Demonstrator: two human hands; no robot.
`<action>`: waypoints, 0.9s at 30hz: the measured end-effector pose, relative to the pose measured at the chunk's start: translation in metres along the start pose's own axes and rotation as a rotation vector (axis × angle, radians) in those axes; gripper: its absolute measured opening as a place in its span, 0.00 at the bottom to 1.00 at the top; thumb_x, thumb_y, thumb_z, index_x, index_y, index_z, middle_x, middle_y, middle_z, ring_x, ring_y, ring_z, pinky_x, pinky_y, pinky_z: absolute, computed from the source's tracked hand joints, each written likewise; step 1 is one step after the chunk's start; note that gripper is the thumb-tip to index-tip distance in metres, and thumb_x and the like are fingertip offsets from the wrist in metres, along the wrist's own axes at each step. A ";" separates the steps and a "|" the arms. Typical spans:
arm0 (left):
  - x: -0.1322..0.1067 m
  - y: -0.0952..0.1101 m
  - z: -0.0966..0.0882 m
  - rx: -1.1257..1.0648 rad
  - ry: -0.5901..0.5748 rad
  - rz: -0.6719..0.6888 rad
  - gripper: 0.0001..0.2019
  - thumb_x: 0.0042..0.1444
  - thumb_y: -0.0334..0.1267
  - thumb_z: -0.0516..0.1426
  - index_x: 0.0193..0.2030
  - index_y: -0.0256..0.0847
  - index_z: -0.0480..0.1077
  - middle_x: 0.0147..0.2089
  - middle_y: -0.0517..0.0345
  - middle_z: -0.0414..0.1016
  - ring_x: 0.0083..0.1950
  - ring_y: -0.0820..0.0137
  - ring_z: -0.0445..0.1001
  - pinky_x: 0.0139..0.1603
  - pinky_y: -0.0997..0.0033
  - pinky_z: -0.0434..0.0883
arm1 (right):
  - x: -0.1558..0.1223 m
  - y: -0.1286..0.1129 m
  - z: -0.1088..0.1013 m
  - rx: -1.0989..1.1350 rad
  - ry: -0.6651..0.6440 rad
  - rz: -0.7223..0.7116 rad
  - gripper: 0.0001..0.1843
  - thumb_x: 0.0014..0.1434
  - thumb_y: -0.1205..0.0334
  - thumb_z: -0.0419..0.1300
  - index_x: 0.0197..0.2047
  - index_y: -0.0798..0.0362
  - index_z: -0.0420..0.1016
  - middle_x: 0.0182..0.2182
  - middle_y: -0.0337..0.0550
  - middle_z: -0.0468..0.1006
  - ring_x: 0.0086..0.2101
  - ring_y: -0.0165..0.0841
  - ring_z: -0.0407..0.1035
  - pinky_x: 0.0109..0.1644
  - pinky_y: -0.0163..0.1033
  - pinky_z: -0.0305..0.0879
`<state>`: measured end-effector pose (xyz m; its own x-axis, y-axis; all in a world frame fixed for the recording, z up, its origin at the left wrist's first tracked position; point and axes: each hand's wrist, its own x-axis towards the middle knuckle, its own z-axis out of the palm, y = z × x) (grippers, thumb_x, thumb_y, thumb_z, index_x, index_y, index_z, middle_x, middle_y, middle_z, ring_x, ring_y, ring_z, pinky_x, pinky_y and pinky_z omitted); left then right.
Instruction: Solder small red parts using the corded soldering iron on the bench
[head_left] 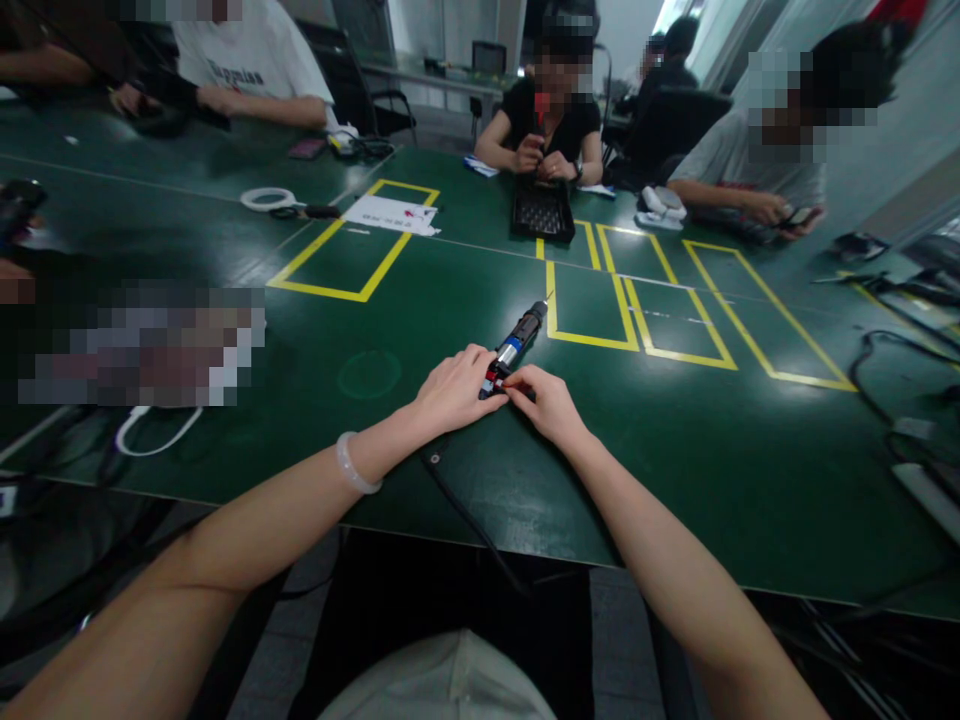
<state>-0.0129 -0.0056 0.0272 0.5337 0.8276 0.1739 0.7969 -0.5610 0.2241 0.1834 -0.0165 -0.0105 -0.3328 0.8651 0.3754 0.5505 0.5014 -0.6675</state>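
A pen-shaped tool (519, 341) with a black tip, a silver and blue body and a red end lies on the green table (675, 450), pointing away from me. My left hand (455, 388) curls its fingers around the tool's near end. My right hand (546, 402) pinches the same near end from the right side. A black cable (469, 520) runs from under my hands over the table's near edge. A pale bracelet (354, 466) sits on my left wrist.
Yellow taped rectangles (352, 255) mark the table. A black tray (541, 212) sits before a person across from me. A white ring (268, 199) and a paper sheet (391, 214) lie at far left. Cables (885, 390) lie at right. Other people sit around.
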 end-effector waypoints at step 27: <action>0.021 -0.068 -0.012 0.069 -0.029 -0.321 0.40 0.62 0.52 0.56 0.74 0.36 0.48 0.64 0.33 0.63 0.61 0.46 0.68 0.57 0.52 0.66 | -0.004 0.003 -0.015 0.118 -0.017 0.109 0.10 0.63 0.61 0.57 0.44 0.53 0.77 0.33 0.42 0.80 0.33 0.32 0.73 0.40 0.38 0.68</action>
<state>-0.0594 0.0499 0.0275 0.2589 0.9628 0.0769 0.9427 -0.2692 0.1970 0.1980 -0.0182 -0.0044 -0.2900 0.9132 0.2863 0.4904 0.3987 -0.7750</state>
